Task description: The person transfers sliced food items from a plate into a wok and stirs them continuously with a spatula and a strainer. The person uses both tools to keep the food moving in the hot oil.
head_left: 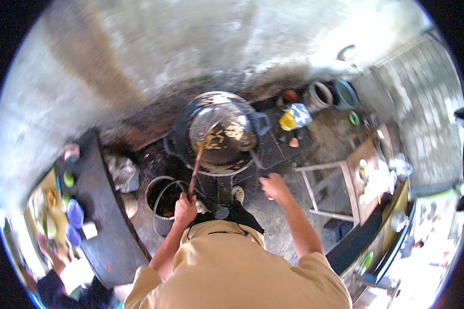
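Note:
In front of me sits a large dark wok (179,136) holding oil. Pale, finger-like food pieces (235,131) float in it, with browner ones to their left. My left hand (185,209) is closed round the long wooden handle of a cooking utensil (196,167), whose far end reaches into the wok among the pieces. My right hand (275,187) grips a long-handled metal spatula (257,159); its blurred head lies at the right side of the wok. The exact shape of both tool heads is hard to make out.
A bucket (150,198) stands by my left foot. On the left, a dark table (100,206) carries purple bowls (75,213), with another person's hand (49,252) beyond. Right of the wok lie a plastic bag (298,114) and buckets (318,97); a wooden stool (351,188) stands farther right.

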{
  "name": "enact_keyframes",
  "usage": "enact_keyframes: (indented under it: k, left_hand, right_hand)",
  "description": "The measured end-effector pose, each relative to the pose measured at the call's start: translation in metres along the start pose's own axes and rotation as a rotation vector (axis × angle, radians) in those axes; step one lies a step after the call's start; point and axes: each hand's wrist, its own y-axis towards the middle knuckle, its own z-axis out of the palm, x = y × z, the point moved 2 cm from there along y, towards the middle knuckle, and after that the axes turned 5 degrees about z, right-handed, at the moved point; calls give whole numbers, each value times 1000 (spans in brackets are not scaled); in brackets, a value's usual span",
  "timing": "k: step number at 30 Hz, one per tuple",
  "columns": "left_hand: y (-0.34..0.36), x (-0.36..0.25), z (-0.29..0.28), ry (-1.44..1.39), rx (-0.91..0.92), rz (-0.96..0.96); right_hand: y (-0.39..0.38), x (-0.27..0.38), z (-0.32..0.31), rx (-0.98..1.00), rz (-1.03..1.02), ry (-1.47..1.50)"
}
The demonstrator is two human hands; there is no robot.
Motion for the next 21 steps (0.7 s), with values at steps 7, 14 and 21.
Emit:
enact_keyframes:
  k: [7, 14, 21]
  left_hand:
    - [-1, -13, -10, 114, -51, 67]
    - [-18, -2, -59, 155, -5, -56]
    - [-24, 3, -59, 200, -44, -75]
  right_hand:
    - [33, 36, 50, 45, -88, 302]
    - [-55, 43, 27, -296, -315, -98]
    - [-80, 17, -13, -408, -154, -143]
